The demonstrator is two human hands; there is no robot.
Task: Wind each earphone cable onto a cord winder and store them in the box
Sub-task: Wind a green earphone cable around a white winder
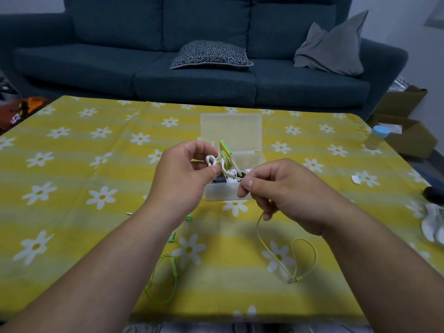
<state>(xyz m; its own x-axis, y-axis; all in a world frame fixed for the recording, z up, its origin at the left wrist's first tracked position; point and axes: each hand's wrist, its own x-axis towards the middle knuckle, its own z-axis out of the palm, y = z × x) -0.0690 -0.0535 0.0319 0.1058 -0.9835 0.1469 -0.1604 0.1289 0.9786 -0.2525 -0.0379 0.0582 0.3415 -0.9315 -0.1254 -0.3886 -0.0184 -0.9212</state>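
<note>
My left hand (185, 174) pinches a white cord winder (212, 161) with yellow cable wrapped on it and a green-yellow piece (225, 147) sticking up. My right hand (276, 188) pinches the same pale yellow earphone cable (283, 263); its free end trails down to the table and ends in a jack plug (293, 281). Both hands hover just above the open translucent box (223, 193), which holds several wound earphones in black and white. Its lid (230, 131) stands open behind. A green earphone cable (168, 275) lies loose on the cloth under my left forearm.
The table wears a yellow daisy-print cloth (84, 164). A small bottle with a blue cap (376, 138) stands at the right edge, with a dark object (433, 193) and a white item (432, 224) nearer. A blue sofa (192, 56) with cushions is behind.
</note>
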